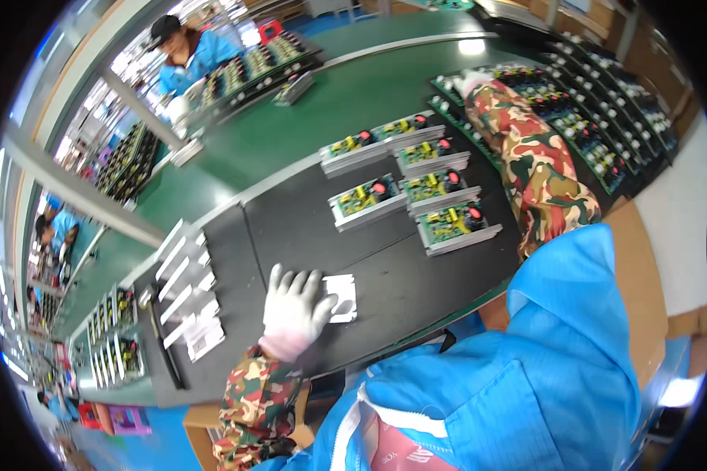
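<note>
My left hand (292, 302), in a white glove, lies flat with fingers spread on a small white plate (342, 298) on the dark mat (291, 228). My right arm in a camouflage sleeve stretches far to the right; my right hand (471, 81), also gloved, reaches the racks of green circuit boards (581, 118), and I cannot tell whether it grips one. Several green circuit boards on metal plates (404, 180) lie in two rows on the mat between the hands.
White strips (184, 290) lie stacked at the mat's left. A green conveyor belt (291, 133) runs behind the mat. A person in a blue coat (188, 55) works at the far side among more boards. Cardboard (644, 282) lies at the right.
</note>
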Available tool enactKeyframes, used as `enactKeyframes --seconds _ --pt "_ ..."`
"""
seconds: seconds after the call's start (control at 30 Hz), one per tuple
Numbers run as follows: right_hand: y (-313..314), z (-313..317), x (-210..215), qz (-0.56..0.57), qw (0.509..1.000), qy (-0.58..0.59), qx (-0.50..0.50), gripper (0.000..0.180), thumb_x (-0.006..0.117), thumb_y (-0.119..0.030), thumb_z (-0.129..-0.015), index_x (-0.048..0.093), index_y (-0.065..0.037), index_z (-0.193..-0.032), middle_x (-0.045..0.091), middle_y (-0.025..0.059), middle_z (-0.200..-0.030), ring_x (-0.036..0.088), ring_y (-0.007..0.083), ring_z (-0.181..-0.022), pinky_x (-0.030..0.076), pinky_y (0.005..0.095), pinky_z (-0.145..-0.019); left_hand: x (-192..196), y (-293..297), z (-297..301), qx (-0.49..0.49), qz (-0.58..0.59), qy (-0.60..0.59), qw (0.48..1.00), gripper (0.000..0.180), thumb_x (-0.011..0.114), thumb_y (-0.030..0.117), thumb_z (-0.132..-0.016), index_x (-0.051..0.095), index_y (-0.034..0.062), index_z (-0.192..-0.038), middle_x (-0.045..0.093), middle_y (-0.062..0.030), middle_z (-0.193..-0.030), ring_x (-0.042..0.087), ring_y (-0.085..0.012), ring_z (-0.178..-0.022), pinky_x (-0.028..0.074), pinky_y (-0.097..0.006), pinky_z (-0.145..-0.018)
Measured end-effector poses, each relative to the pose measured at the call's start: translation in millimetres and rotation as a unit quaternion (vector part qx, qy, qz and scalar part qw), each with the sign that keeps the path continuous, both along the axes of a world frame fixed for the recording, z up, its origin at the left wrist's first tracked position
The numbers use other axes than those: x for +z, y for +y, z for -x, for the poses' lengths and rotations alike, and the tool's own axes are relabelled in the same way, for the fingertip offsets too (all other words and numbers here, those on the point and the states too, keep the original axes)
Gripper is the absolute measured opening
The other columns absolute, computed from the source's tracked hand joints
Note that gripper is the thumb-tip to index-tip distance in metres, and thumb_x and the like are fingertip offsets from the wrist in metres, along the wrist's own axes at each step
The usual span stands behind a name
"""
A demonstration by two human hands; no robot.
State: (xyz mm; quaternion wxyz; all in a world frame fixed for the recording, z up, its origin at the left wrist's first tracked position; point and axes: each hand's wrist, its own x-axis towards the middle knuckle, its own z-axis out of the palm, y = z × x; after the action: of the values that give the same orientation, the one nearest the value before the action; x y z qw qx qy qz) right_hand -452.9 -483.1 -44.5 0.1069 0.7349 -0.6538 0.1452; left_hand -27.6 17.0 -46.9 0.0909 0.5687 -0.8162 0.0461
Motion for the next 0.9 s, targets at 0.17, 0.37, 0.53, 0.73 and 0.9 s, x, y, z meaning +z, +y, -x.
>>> enactKeyframes --seconds 0.17,0.37,0.53,0.73,0.9 --pt "33.7 -86.0 28.0 -0.078 0.989 0.086 0.094 0.066 0.058 -0.058 -0.084 0.062 -0.006 -0.125 0.063 0.0228 -0.123 0.059 0.0401 -0.117 0.046 0.046 -0.101 -2.3 33.2 10.6 0.103 -0.006 0.026 0.994 0.054 0.051 0.04 -0.095 0.057 -0.0053 -0.123 0.064 -0.022 -0.115 0.058 -0.0379 -0.109 0.031 -0.05 -0.112" --pt "-39.8 64.2 21.5 -0.059 0.994 -0.023 -0.089 0.063 0.066 -0.054 -0.079 0.066 -0.005 -0.12 0.066 0.0228 -0.117 0.062 0.0391 -0.112 0.047 0.0455 -0.097 -18.9 -3.1 -16.9 -0.033 -0.004 0.06 0.998 0.05 0.044 0.038 -0.1 0.055 -0.0023 -0.128 0.06 -0.0213 -0.126 0.054 -0.0382 -0.12 0.032 -0.05 -0.113" --pt "219.2 -116.5 84.3 -0.047 0.912 -0.27 0.304 0.037 0.064 -0.033 -0.086 0.066 0.0 -0.103 0.07 0.0196 -0.09 0.068 0.0308 -0.079 0.053 0.0387 -0.073 -9.2 41.1 -12.2 0.04 -0.023 0.066 0.997 0.045 0.049 0.033 -0.099 0.058 -0.002 -0.126 0.061 -0.0219 -0.124 0.055 -0.0395 -0.118 0.033 -0.049 -0.112" --pt "414.4 -134.3 36.5 -0.045 0.871 -0.105 0.478 0.023 0.071 -0.027 -0.073 0.065 -0.011 -0.087 0.062 0.0073 -0.078 0.065 0.0287 -0.076 0.052 0.0418 -0.067 -10.5 40.0 -7.1 0.014 -0.021 0.102 0.994 0.041 0.051 0.027 -0.098 0.06 -0.0037 -0.123 0.062 -0.0228 -0.122 0.055 -0.0393 -0.119 0.035 -0.046 -0.113" --pt "434.9 -135.8 -4.0 -0.106 0.859 -0.116 0.486 0.027 0.075 -0.023 -0.069 0.065 -0.008 -0.09 0.06 0.0083 -0.074 0.062 0.0301 -0.073 0.049 0.0417 -0.066 -11.6 41.6 -7.6 0.014 -0.022 0.082 0.996 0.04 0.05 0.027 -0.098 0.06 -0.0026 -0.123 0.062 -0.0204 -0.123 0.055 -0.0383 -0.12 0.035 -0.046 -0.113"
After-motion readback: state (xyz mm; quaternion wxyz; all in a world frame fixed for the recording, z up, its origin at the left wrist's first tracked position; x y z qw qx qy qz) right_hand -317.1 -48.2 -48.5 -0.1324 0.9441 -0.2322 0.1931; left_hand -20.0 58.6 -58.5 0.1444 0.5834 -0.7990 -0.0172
